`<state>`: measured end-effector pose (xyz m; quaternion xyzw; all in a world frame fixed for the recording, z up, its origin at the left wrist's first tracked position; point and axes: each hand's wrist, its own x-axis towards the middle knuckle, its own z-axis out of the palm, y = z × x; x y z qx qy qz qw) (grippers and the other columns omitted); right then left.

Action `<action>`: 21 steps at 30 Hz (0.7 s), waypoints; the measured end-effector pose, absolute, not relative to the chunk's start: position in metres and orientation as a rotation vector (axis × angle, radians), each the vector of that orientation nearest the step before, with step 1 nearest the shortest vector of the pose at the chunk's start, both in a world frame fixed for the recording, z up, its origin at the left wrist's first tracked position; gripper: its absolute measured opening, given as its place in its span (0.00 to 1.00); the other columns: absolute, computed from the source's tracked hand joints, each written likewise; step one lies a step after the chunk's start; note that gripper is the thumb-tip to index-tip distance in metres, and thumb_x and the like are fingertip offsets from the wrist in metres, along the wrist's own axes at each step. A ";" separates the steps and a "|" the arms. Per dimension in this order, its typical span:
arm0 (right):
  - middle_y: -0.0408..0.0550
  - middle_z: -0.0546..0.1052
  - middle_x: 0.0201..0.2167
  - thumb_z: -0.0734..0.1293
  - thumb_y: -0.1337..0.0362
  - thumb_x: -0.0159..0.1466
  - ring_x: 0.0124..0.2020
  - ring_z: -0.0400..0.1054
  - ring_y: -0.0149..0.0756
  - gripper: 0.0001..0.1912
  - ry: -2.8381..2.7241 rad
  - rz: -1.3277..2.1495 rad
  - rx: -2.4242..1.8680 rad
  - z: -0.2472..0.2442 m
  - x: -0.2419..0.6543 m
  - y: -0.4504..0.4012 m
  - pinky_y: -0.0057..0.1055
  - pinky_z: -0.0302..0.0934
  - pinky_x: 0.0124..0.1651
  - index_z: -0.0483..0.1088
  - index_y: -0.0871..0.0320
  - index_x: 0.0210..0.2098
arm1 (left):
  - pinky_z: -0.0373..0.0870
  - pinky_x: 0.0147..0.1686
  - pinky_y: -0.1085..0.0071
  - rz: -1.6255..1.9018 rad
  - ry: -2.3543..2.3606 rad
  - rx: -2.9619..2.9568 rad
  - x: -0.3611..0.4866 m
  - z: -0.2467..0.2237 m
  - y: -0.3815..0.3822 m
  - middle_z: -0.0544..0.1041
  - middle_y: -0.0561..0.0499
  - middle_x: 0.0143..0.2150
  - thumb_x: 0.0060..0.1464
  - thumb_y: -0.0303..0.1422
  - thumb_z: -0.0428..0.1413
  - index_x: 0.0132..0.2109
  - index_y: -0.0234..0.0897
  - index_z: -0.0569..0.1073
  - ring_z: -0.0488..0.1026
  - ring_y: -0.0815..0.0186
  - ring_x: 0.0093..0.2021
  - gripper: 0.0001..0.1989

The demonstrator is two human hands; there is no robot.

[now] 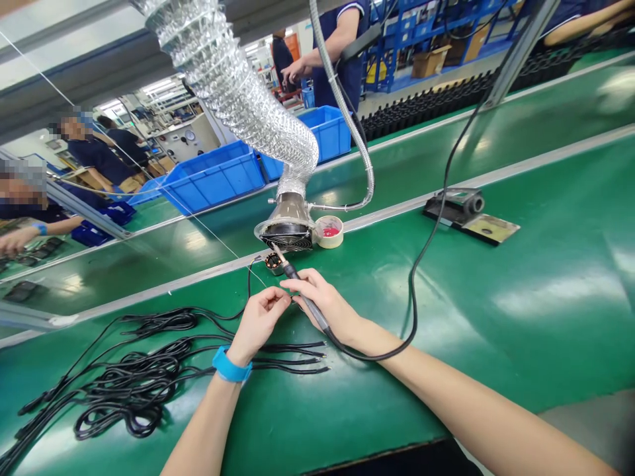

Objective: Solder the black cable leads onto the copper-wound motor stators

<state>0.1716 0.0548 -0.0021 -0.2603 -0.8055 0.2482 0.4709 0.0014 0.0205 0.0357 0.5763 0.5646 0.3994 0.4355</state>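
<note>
My right hand (pixel 327 307) is closed around a soldering iron (pixel 313 311), whose tip points up and away near a small round wound motor coil (pixel 273 263). My left hand (pixel 258 322), with a blue band at the wrist, pinches finger and thumb together beside the right fingertips. A thin wire (pixel 213 235) slants down from the upper left to these fingers; its end is hidden. Just beyond the iron's tip sits the grilled fume extractor hood (pixel 288 228). Black cables (pixel 143 370) lie coiled at the left, their stripped ends to the right of my left wrist.
A tape roll (pixel 330 233) stands beside the hood, under a silver duct (pixel 248 99). The soldering iron stand (pixel 469 215) is at right, the iron's cord (pixel 421 258) looping nearby. Blue bins (pixel 213 175) line the back. Co-workers stand beyond the green bench (pixel 496 317).
</note>
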 end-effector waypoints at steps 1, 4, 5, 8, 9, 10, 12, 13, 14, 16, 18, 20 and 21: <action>0.47 0.67 0.47 0.61 0.73 0.65 0.44 0.67 0.33 0.22 -1.972 0.622 -0.630 0.000 0.171 0.054 0.30 0.65 0.46 0.66 0.50 0.57 | 0.50 0.22 0.74 0.993 1.405 1.449 0.001 0.036 0.020 0.68 0.55 0.25 0.53 0.42 0.61 0.32 0.34 0.75 0.57 0.72 0.22 0.14; 0.47 0.67 0.44 0.62 0.75 0.63 0.42 0.66 0.33 0.23 -2.018 0.640 -0.592 0.006 0.172 0.052 0.30 0.65 0.45 0.67 0.50 0.56 | 0.51 0.22 0.74 0.972 1.399 1.464 -0.001 0.034 0.020 0.69 0.55 0.26 0.55 0.42 0.60 0.36 0.34 0.76 0.57 0.72 0.22 0.13; 0.47 0.67 0.43 0.62 0.75 0.63 0.41 0.65 0.33 0.24 -2.036 0.631 -0.576 0.007 0.173 0.051 0.30 0.64 0.44 0.66 0.50 0.56 | 0.51 0.22 0.74 0.961 1.394 1.466 -0.002 0.033 0.020 0.68 0.55 0.25 0.55 0.42 0.59 0.37 0.34 0.76 0.57 0.72 0.22 0.13; 0.47 0.66 0.41 0.61 0.77 0.61 0.38 0.62 0.32 0.26 -2.055 0.588 -0.550 0.008 0.174 0.050 0.29 0.63 0.42 0.66 0.51 0.56 | 0.55 0.23 0.74 0.926 1.368 1.489 -0.006 0.032 0.021 0.65 0.57 0.22 0.57 0.42 0.58 0.36 0.34 0.74 0.58 0.72 0.21 0.13; 0.47 0.66 0.41 0.61 0.76 0.61 0.37 0.62 0.32 0.25 -2.051 0.580 -0.552 0.008 0.174 0.050 0.28 0.63 0.41 0.66 0.52 0.56 | 0.56 0.23 0.74 0.917 1.357 1.493 -0.007 0.031 0.021 0.65 0.57 0.21 0.57 0.42 0.58 0.35 0.34 0.74 0.59 0.72 0.21 0.14; 0.47 0.65 0.42 0.62 0.76 0.61 0.36 0.62 0.31 0.25 -2.050 0.578 -0.557 0.007 0.174 0.050 0.27 0.63 0.41 0.66 0.53 0.55 | 0.57 0.24 0.74 0.913 1.345 1.486 -0.008 0.031 0.022 0.65 0.57 0.21 0.57 0.42 0.58 0.35 0.34 0.73 0.60 0.72 0.21 0.14; 0.46 0.65 0.42 0.61 0.76 0.61 0.35 0.61 0.30 0.24 -2.052 0.580 -0.576 0.006 0.174 0.050 0.26 0.62 0.39 0.66 0.53 0.55 | 0.56 0.22 0.75 0.923 1.321 1.409 -0.007 0.030 0.022 0.63 0.57 0.21 0.56 0.42 0.58 0.33 0.34 0.72 0.59 0.73 0.21 0.14; 0.46 0.65 0.41 0.61 0.76 0.61 0.35 0.61 0.30 0.24 -2.058 0.584 -0.584 0.006 0.174 0.050 0.25 0.62 0.39 0.65 0.53 0.55 | 0.53 0.21 0.76 0.932 1.308 1.345 -0.007 0.029 0.023 0.62 0.58 0.21 0.55 0.42 0.59 0.33 0.34 0.71 0.56 0.75 0.20 0.14; 0.45 0.64 0.41 0.61 0.76 0.60 0.35 0.61 0.30 0.25 -2.069 0.593 -0.589 0.005 0.174 0.050 0.25 0.62 0.38 0.65 0.52 0.55 | 0.49 0.19 0.77 0.941 1.296 1.274 -0.006 0.028 0.023 0.60 0.59 0.21 0.54 0.41 0.60 0.32 0.34 0.71 0.53 0.76 0.19 0.14; 0.45 0.64 0.40 0.62 0.76 0.60 0.36 0.62 0.30 0.25 -2.087 0.602 -0.597 0.003 0.173 0.050 0.25 0.62 0.38 0.65 0.52 0.55 | 0.41 0.18 0.77 0.957 1.278 1.156 -0.004 0.025 0.024 0.57 0.61 0.22 0.52 0.40 0.61 0.31 0.34 0.69 0.47 0.78 0.18 0.13; 0.46 0.65 0.41 0.61 0.75 0.62 0.37 0.64 0.31 0.24 -2.069 0.564 -0.619 0.000 0.172 0.051 0.26 0.63 0.38 0.65 0.52 0.55 | 0.38 0.18 0.77 0.971 1.272 1.100 -0.003 0.023 0.025 0.56 0.61 0.22 0.50 0.38 0.61 0.30 0.34 0.68 0.45 0.79 0.18 0.12; 0.48 0.67 0.42 0.59 0.74 0.65 0.37 0.66 0.32 0.20 -2.007 0.480 -0.641 -0.002 0.172 0.053 0.28 0.64 0.39 0.67 0.54 0.55 | 0.38 0.18 0.78 0.979 1.282 1.080 -0.003 0.023 0.026 0.56 0.61 0.22 0.49 0.37 0.61 0.29 0.34 0.68 0.44 0.79 0.18 0.11; 0.49 0.69 0.41 0.59 0.72 0.67 0.37 0.67 0.33 0.18 -1.969 0.434 -0.639 -0.002 0.173 0.053 0.29 0.65 0.39 0.68 0.55 0.54 | 0.38 0.18 0.78 0.978 1.290 1.074 -0.003 0.023 0.026 0.56 0.61 0.22 0.49 0.36 0.60 0.29 0.34 0.68 0.45 0.79 0.18 0.11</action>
